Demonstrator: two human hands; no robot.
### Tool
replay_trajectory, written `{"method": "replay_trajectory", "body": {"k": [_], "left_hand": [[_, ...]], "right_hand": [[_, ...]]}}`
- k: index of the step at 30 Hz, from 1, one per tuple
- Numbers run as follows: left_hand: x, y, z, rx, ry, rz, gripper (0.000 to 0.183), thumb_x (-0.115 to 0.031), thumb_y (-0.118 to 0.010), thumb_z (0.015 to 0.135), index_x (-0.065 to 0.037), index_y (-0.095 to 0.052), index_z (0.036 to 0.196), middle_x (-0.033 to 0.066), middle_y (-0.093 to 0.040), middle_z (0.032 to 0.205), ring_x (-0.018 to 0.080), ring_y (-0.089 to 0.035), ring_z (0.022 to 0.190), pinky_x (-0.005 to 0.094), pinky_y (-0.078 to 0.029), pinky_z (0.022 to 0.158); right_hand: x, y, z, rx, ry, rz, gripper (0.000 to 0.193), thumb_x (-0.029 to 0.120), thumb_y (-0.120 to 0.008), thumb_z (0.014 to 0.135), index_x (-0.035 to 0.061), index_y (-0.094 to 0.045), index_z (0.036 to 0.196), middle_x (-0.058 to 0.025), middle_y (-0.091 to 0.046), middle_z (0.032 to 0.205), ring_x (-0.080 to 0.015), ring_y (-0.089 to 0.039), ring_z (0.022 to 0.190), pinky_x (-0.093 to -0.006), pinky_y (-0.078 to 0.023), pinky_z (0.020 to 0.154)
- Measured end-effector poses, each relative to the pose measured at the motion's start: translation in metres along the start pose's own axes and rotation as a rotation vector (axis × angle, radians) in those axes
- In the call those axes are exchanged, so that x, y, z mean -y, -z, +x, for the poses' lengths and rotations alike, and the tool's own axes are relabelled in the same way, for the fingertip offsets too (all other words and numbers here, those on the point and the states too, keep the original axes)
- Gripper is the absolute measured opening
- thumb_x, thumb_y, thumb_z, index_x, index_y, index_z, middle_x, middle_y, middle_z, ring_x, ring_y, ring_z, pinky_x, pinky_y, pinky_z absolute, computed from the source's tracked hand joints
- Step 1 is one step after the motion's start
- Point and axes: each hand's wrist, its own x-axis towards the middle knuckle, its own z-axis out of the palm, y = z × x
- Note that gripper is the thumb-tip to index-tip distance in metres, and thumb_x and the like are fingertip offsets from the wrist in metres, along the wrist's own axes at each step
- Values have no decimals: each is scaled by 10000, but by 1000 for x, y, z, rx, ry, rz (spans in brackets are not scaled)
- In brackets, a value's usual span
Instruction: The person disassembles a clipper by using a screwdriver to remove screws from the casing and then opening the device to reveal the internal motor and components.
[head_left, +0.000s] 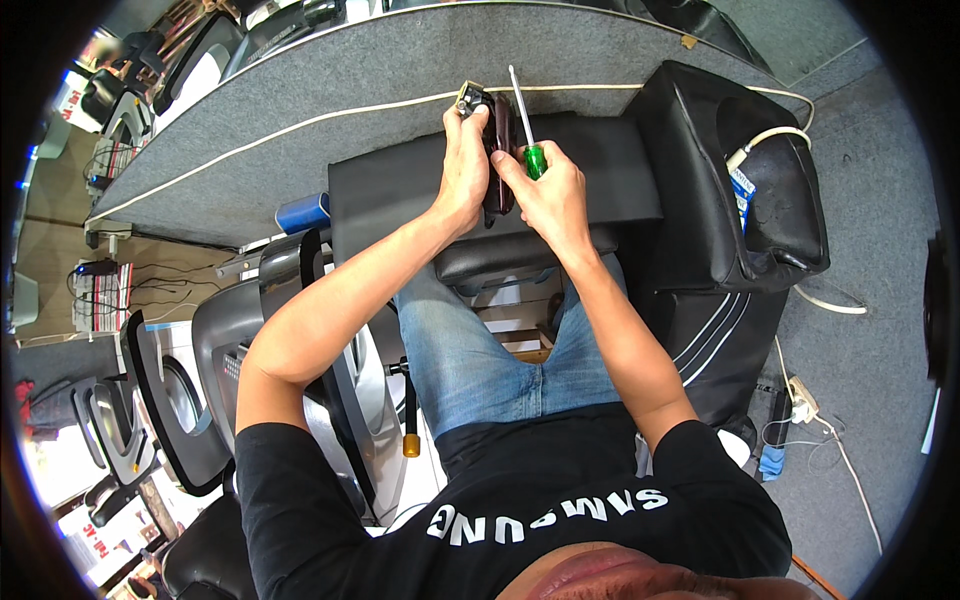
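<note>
My left hand (463, 165) is closed on a hair clipper with a dark maroon body (503, 150). The clipper's blade head (472, 97) shows above my left fingertips, and its lower end points back toward me. A screwdriver with a green handle (535, 163) sits in my right hand (553, 198), its metal shaft slanting up and away from me, apart from the blades. My right thumb lies close against the clipper's side; whether it presses on it I cannot tell. Both hands are above a black padded seat (600, 165).
A black armchair (690, 180) stands at right, with a white cable (330, 117) along the grey partition behind. Barber chairs (225, 350) crowd the left, near a blue box (302, 213). A white power socket (803, 398) with cords lies at lower right.
</note>
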Motion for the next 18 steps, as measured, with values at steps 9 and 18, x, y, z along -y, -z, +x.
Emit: {"method": "replay_trajectory", "body": {"k": [9, 18], "left_hand": [[-2, 6, 6, -87, 242, -278, 401, -513, -455, 1122, -131, -514, 1230, 48, -678, 902, 160, -640, 726, 353, -567, 687], [-3, 9, 7, -33, 171, -315, 537, -543, -373, 1138, -71, -628, 1169, 81, -736, 964, 167, -687, 775, 337, -596, 693]], "right_hand": [[-1, 0, -10, -120, -53, 103, 457, 387, -857, 952, -22, -657, 919, -65, -660, 658, -144, -665, 577, -360, -518, 508], [-38, 72, 24, -224, -87, -208, 452, 433, -814, 969, -8, -722, 927, -85, -708, 643, -210, -724, 581, -390, -562, 575]]}}
